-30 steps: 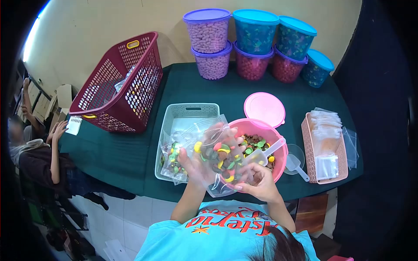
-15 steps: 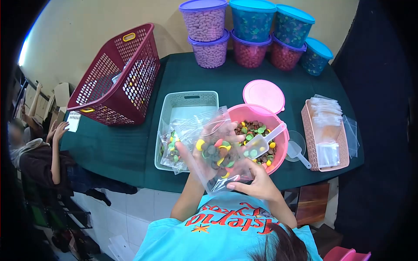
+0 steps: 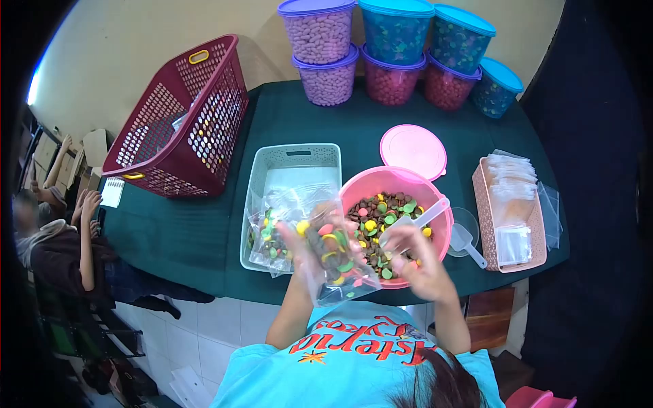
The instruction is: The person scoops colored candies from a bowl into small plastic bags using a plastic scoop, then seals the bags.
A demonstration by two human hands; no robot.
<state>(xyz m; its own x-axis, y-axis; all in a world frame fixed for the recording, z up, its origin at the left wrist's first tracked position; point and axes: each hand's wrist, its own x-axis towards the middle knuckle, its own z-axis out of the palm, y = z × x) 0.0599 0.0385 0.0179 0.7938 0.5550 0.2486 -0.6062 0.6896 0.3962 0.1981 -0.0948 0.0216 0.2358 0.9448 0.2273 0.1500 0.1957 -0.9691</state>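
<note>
My left hand (image 3: 294, 243) grips a clear plastic bag (image 3: 335, 289) from its left side. Brown, green, yellow and red candies fill the bag's upper part as seen here. My right hand (image 3: 427, 268), blurred by motion, is off the bag, over the near right side of a pink bowl (image 3: 445, 238). Its thumb and fingers look apart, with nothing visibly held. Similar mixed candies lie in the bowl, along with a translucent scoop (image 3: 430, 212) whose head is partly behind my right fingers. Filled bags (image 3: 269, 234) lie in a grey-green tray (image 3: 255, 180) to the left.
A pink basket (image 3: 484, 204) holds a stack of clear bags (image 3: 511, 178). Beside the bowl are a second scoop (image 3: 466, 241) and a pink lid (image 3: 413, 151). A maroon laundry basket (image 3: 197, 146) and lidded tubs (image 3: 394, 41) stand farther back. Another person (image 3: 64, 251) sits at left.
My right hand has let go of the bag and moved right, over the bowl. The bag in my left hand has shifted slightly left and tilted.
</note>
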